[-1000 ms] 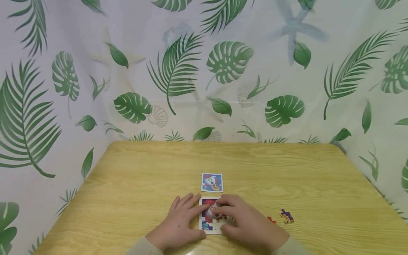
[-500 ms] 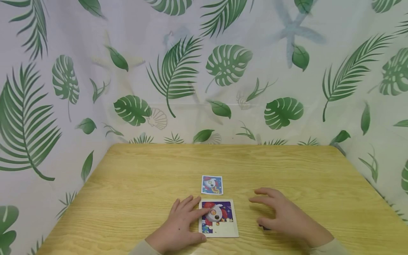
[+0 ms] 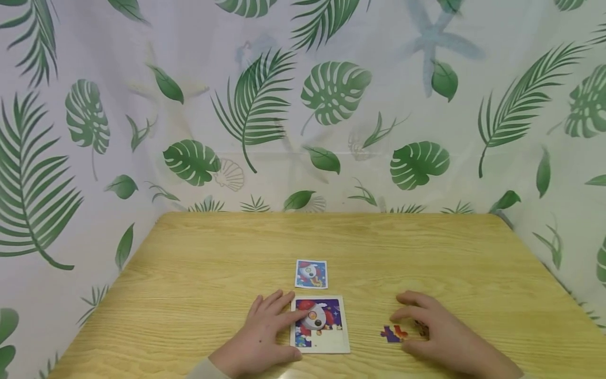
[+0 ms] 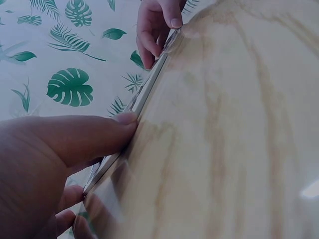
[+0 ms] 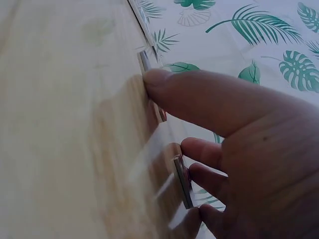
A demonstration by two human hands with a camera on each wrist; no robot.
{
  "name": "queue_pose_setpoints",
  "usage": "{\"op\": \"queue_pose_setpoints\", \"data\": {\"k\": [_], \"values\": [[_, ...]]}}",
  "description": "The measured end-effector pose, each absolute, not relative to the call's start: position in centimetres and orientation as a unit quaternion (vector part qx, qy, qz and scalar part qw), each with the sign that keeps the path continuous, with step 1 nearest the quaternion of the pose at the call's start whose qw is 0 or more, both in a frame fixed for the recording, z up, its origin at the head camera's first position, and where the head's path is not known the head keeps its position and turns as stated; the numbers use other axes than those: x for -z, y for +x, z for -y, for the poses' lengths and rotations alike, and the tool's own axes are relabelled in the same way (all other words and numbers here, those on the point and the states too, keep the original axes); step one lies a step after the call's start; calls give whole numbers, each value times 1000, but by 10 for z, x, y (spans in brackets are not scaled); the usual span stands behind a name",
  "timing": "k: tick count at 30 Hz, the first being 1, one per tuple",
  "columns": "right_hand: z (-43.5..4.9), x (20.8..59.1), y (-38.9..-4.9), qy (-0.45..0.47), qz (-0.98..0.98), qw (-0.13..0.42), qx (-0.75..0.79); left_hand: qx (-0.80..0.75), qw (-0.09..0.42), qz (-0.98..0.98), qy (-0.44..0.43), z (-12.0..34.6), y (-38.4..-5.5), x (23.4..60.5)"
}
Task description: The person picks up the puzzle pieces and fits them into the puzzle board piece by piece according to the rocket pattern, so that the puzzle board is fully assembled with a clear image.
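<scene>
A square jigsaw puzzle board (image 3: 331, 345) lies near the front of the table, its upper part filled with a white and red rocket picture and its lower right bare. My left hand (image 3: 267, 330) rests flat along the board's left side, index finger over the picture, thumb by the lower left corner. To the right, my right hand (image 3: 440, 334) spreads thumb and fingers around loose puzzle pieces (image 3: 390, 333), purple and orange-red. Another piece (image 5: 183, 181) stands out by the fingertips in the right wrist view, while the thumb touches a piece (image 5: 144, 60) there.
Just beyond the board lies a small picture card (image 3: 311, 274) with the same rocket. The wooden table (image 3: 227, 252) reaches back to a white leaf-patterned cloth (image 3: 279, 173), which also hangs at both sides.
My right hand has gone from over the board to the loose pieces at the right, where several are now gathered closer together. The left hand has stayed on the board.
</scene>
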State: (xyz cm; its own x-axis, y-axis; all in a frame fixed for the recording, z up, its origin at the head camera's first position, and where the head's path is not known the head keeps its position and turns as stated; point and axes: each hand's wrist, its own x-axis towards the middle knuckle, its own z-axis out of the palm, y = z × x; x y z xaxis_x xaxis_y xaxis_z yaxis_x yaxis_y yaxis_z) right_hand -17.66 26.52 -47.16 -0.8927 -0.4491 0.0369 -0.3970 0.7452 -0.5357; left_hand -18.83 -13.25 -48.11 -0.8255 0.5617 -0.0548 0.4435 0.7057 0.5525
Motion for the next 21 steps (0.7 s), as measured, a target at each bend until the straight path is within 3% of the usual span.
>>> {"op": "queue_pose_setpoints", "data": {"k": [21], "values": [[-256, 470, -176, -282, -931, -52, 228, -271, 112, -915, 276, 134, -188, 480]]}}
